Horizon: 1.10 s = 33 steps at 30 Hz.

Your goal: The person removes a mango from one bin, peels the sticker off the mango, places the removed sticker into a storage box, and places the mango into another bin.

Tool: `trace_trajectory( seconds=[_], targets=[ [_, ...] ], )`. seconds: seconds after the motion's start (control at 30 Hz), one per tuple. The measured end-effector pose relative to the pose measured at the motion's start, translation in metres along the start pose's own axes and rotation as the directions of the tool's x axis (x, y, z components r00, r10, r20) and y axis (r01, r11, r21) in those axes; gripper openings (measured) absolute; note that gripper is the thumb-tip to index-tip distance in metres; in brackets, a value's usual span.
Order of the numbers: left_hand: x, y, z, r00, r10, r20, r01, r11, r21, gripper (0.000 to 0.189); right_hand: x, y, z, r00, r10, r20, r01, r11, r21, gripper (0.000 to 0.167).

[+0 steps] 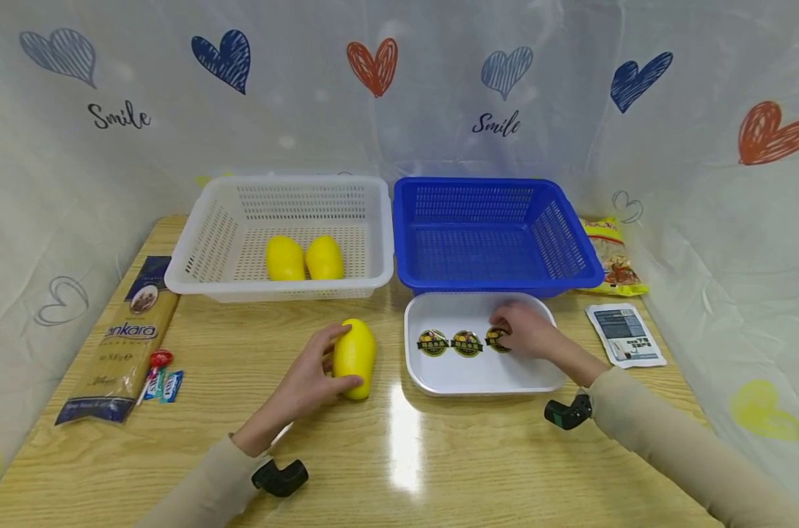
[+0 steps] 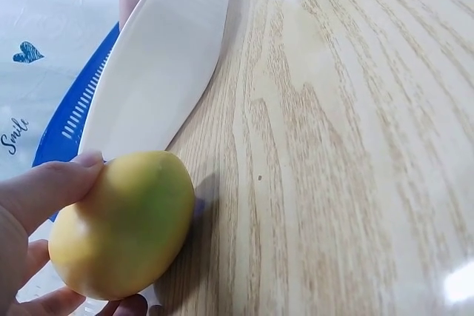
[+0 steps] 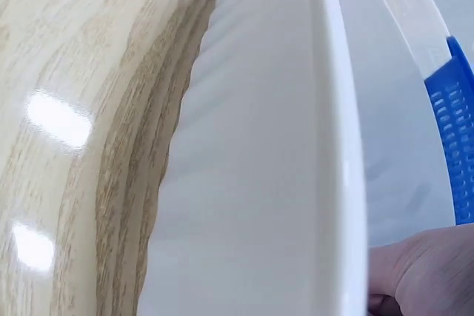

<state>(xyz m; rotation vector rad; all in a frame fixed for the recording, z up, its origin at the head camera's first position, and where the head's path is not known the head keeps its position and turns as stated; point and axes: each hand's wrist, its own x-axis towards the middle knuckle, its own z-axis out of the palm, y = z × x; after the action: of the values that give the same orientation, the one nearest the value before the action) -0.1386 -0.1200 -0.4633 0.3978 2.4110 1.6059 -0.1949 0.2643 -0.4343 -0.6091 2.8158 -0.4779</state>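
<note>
My left hand [image 1: 314, 378] grips a yellow mango [image 1: 355, 359] on the wooden table, thumb on its near side and fingers round its far end. A greenish patch shows on this mango [image 2: 141, 220] in the left wrist view. My right hand [image 1: 530, 334] reaches into a shallow white tray [image 1: 479, 378]. Its fingertips are at the rightmost round fruit sticker [image 1: 497, 339], covering part of it; whether they pinch it is hidden. Two more such stickers, a left one [image 1: 433, 342] and a middle one [image 1: 467, 343], lie in the tray.
Behind stand a white basket [image 1: 208, 282] with two mangoes [image 1: 285, 258] inside and a blue basket [image 1: 498, 282]. At left lie a pasta bag [image 1: 122, 345], a red lollipop [image 1: 161, 358] and small candy packets [image 1: 171, 386]. At right are a yellow snack bag [image 1: 613, 257] and a white pouch [image 1: 626, 335].
</note>
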Motion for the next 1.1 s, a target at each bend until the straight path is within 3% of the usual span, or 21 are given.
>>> trace_trajectory(
  seconds=[0.17,0.27,0.37,0.5,0.63,0.77,0.87,0.97,1.1],
  targets=[
    [0.000,-0.001,-0.001,1.000,-0.018,0.005,0.018,1.000,-0.020,0.082,-0.001,-0.003,-0.007,0.997,-0.065,0.049,0.066,0.998,-0.021,0.022],
    [0.000,-0.002,-0.002,0.999,-0.033,0.017,0.034,0.998,-0.050,0.082,0.000,-0.016,-0.018,0.986,-0.126,0.113,0.122,0.992,0.037,0.016],
    [0.000,-0.003,-0.001,0.999,-0.033,0.030,0.035,0.996,-0.077,0.079,0.001,-0.041,-0.034,0.971,-0.174,0.163,0.153,0.979,0.134,0.021],
    [-0.002,-0.004,0.003,0.999,-0.009,0.042,0.013,0.995,-0.096,0.069,0.007,-0.084,-0.044,0.955,-0.260,0.144,0.228,0.951,0.209,0.025],
    [-0.004,-0.004,0.006,0.999,0.010,0.034,-0.005,0.993,-0.121,0.064,0.022,-0.122,-0.031,0.940,-0.325,0.105,0.302,0.934,0.188,0.024],
    [-0.007,-0.003,0.004,0.998,-0.004,0.064,0.011,0.994,-0.113,0.065,0.038,-0.152,-0.006,0.933,-0.345,0.102,0.339,0.938,0.070,0.029],
    [-0.011,-0.001,-0.007,0.990,-0.031,0.139,0.041,0.997,-0.065,0.067,0.048,-0.169,0.009,0.939,-0.322,0.123,0.331,0.942,-0.056,0.036],
    [-0.018,0.005,-0.028,0.979,-0.055,0.198,0.057,0.998,-0.006,0.065,0.054,-0.181,0.020,0.948,-0.287,0.135,0.306,0.941,-0.143,0.043],
    [-0.026,0.017,-0.068,0.985,-0.062,0.162,0.049,0.996,0.080,0.050,0.059,-0.192,0.027,0.950,-0.274,0.150,0.294,0.947,-0.132,0.049]
  ],
)
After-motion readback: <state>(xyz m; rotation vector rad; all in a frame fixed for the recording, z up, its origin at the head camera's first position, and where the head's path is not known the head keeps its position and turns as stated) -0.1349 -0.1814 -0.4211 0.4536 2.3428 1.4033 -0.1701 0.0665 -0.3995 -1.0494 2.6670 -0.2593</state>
